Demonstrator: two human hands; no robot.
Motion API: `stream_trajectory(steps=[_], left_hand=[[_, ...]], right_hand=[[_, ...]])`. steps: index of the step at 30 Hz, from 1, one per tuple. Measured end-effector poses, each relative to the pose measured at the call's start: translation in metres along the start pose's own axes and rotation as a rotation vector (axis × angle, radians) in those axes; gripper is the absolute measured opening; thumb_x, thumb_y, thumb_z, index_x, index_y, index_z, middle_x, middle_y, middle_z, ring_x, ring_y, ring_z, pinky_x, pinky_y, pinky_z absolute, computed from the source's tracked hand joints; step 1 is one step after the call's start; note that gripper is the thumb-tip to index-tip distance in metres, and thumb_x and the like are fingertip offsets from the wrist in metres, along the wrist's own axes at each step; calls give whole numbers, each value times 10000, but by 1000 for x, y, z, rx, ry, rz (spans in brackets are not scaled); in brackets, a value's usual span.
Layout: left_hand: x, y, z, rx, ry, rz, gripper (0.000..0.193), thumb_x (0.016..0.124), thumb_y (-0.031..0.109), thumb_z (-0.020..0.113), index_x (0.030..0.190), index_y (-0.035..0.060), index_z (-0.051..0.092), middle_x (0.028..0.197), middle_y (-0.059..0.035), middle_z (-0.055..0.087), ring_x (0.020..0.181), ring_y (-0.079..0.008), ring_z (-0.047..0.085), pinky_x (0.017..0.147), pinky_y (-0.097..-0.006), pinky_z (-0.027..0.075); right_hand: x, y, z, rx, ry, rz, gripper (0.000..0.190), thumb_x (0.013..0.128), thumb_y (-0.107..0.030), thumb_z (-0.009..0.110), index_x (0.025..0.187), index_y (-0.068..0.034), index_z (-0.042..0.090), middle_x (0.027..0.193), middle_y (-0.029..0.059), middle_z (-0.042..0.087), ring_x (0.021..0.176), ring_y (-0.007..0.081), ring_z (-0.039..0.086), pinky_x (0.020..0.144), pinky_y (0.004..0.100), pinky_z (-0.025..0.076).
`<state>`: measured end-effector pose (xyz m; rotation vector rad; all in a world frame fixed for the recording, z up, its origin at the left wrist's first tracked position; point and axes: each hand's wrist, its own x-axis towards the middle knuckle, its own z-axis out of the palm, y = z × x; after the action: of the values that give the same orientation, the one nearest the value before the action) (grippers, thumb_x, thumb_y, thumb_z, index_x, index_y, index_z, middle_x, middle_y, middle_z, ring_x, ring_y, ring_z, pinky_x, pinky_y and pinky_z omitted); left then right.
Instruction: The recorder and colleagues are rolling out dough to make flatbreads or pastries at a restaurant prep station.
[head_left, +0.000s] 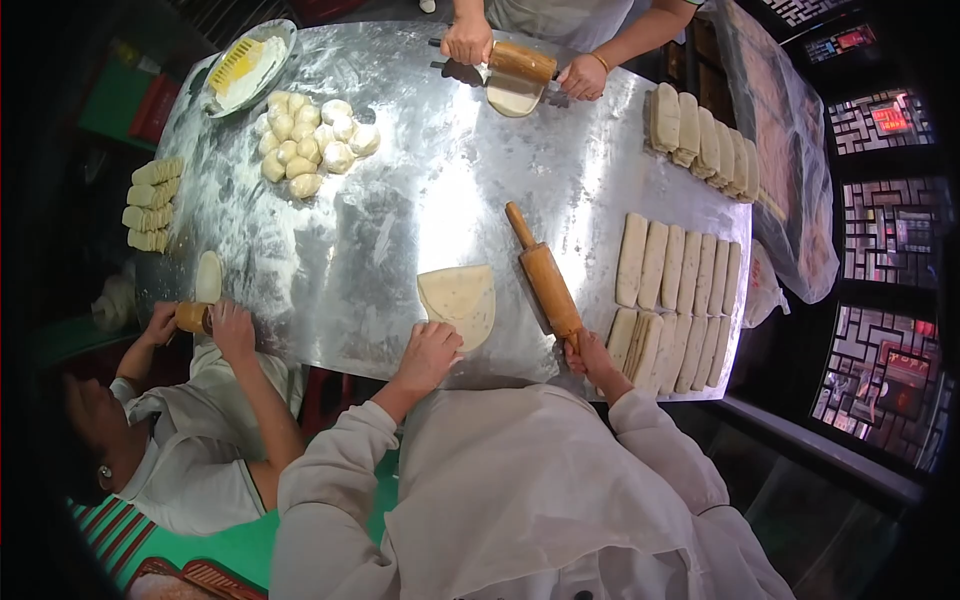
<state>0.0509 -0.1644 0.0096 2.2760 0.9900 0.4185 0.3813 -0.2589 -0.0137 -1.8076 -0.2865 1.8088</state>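
On the steel table (360, 300) before me lies a flat dough sheet (459, 304), its far part folded over. The fingers of my left hand (433, 352) rest on its near edge; whether they pinch the dough is hard to tell. My right hand (592, 356) grips the near handle of a wooden rolling pin (551, 289), which slants away to the upper left, beside the dough and not over it. Just right of that hand are rows of folded dough strips (660, 349), speckled and laid side by side.
Dough balls (304, 139) and a plate of flour with a yellow scraper (244, 67) stand at the far left. Stacked dough strips (701, 142) lie far right. One co-worker rolls dough (514, 97) across the table; another works at the left edge with a rolling pin (193, 318).
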Motion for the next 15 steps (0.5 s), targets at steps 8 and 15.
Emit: stream_trajectory(steps=[8,15], left_hand=[[45,-8,-13,53,232,-167,103,768,136,706,826,93,633,873,-50,573,929,-264,534,843,-401,369],[55,-10,-7,84,195,-128,218,806,161,680,1003,73,650,1061,-81,606,1063,-275,531,949,-437,365]], right_hand=[[-4,-6,4,1,22,11,415,961,-333,328,668,-73,465,480,15,365,370,136,279,375,309,246],[0,-3,2,30,7,18,428,973,-346,331,682,-68,475,494,17,378,373,135,282,374,303,239]])
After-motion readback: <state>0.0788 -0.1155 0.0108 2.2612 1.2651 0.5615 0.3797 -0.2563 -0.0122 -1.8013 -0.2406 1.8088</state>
